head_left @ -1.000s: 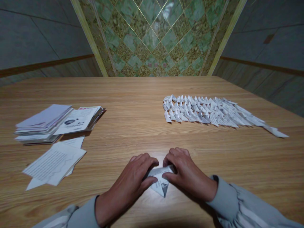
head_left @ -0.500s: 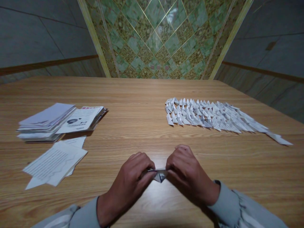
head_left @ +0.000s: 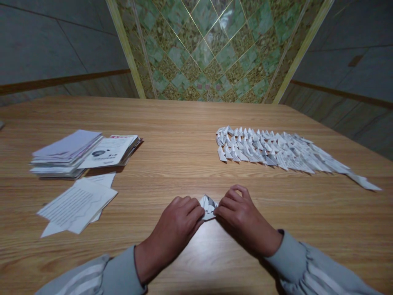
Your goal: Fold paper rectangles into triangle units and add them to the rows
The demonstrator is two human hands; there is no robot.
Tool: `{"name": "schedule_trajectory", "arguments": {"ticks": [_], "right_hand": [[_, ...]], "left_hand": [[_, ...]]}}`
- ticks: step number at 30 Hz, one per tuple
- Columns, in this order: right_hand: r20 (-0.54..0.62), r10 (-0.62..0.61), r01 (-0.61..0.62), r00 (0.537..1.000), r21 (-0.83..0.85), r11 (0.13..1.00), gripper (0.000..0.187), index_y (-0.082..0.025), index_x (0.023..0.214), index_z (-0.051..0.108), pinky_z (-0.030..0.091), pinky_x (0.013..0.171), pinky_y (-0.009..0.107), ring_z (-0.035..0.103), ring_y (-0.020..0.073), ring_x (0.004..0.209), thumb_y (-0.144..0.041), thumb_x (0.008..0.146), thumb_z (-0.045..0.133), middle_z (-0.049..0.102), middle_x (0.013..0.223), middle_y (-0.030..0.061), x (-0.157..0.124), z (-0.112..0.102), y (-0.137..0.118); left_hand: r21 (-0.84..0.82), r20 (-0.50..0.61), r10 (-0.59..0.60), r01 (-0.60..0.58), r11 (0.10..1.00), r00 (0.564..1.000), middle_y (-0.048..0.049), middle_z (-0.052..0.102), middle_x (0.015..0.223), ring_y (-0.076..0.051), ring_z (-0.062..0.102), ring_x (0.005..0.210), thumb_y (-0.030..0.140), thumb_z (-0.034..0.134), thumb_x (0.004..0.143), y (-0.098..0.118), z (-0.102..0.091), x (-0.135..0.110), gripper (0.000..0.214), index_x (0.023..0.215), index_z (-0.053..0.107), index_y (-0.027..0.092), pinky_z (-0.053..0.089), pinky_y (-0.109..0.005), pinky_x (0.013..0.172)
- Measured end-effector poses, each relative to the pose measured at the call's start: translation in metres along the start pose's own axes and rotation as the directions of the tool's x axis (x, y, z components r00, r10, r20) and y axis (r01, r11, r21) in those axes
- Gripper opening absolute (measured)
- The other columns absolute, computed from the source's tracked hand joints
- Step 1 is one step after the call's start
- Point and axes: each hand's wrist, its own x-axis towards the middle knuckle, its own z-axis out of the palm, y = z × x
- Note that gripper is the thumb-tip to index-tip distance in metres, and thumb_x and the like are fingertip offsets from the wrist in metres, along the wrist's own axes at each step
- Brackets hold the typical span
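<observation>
A small folded piece of printed white paper stands on the wooden table near the front edge. My left hand pinches its left side with closed fingers. My right hand pinches its right side, fingers curled. The paper rises in a small peak between the two sets of fingertips. Both wrists wear grey sleeves.
Rows of several small folded paper triangles lie at the right of the table. At the left sits a stack of printed sheets, with loose cut sheets in front of it. A green tiled floor lies beyond the table's far edge.
The paper went from a wider flat triangle under my fingers to a smaller folded peak pinched between both hands. Both hands shifted slightly away from me.
</observation>
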Motion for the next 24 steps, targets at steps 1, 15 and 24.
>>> {"name": "schedule_trajectory", "arguments": {"ticks": [1,15,24], "right_hand": [[0.016,0.021,-0.021,1.000,0.014,1.000,0.013,-0.021,0.082,0.067,0.028,0.093,0.040,0.051,0.0173,0.080,-0.021,0.095,0.062,0.064,0.074,-0.0006,0.000,0.001,0.002],[0.104,0.114,-0.128,0.988,0.142,0.982,0.008,-0.024,0.082,0.073,0.028,0.092,0.039,0.053,0.0176,0.084,-0.022,0.090,0.070,0.067,0.080,0.0000,-0.005,-0.010,0.010],[0.165,0.274,-0.311,0.947,0.266,0.912,0.011,-0.021,0.077,0.070,0.031,0.084,0.037,0.054,0.0188,0.083,-0.019,0.088,0.070,0.065,0.076,-0.0004,-0.003,-0.014,0.007]], "left_hand": [[-0.010,0.019,-0.017,0.017,1.000,1.000,-0.0030,0.063,0.084,-0.021,0.051,0.075,0.023,0.057,0.096,0.000,0.000,-0.001,0.011,0.086,0.060,0.019,0.034,-0.034,0.066],[-0.032,0.094,-0.121,0.124,0.992,0.988,-0.0046,0.064,0.090,-0.022,0.055,0.081,0.024,0.057,0.096,-0.001,-0.010,-0.007,0.010,0.089,0.064,0.019,0.038,-0.036,0.071],[-0.113,0.102,-0.247,0.258,0.959,0.963,-0.0053,0.062,0.088,-0.023,0.055,0.084,0.025,0.055,0.096,-0.001,-0.015,-0.004,0.016,0.085,0.064,0.018,0.040,-0.036,0.074]]}}
